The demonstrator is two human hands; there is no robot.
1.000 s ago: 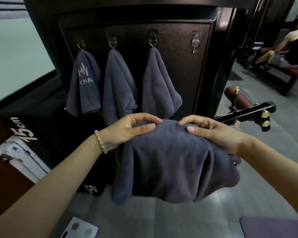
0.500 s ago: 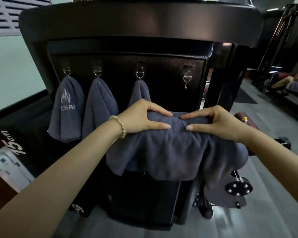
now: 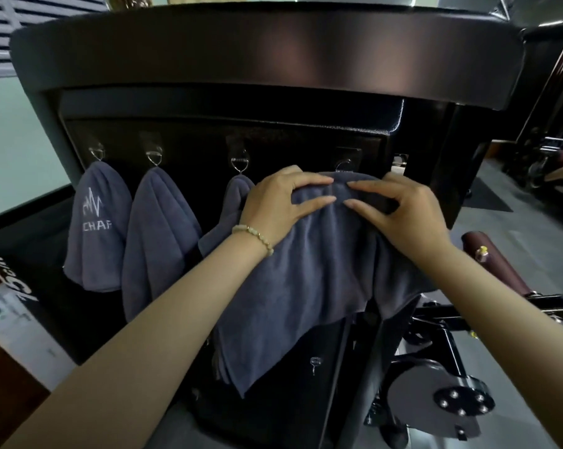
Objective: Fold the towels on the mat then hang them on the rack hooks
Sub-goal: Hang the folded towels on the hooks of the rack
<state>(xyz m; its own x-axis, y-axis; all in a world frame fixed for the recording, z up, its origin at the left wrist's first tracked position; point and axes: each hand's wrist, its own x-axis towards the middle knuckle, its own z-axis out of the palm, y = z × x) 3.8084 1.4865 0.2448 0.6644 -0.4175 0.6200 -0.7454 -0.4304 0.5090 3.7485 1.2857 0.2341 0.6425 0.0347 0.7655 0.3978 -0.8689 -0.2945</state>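
Both hands are up at the rack (image 3: 273, 59) – left hand (image 3: 280, 202) and right hand (image 3: 400, 215) each pinch the bunched top of the grey towel (image 3: 306, 280) between thumb and fingers, right at the fourth hook (image 3: 346, 165) – with three hung towels (image 3: 157, 241) on the hooks to its left.

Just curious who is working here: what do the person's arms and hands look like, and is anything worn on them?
Both forearms are bare: no sleeves, no gloves. The left hand has a bracelet of pale beads at its wrist; the right hand wears nothing.
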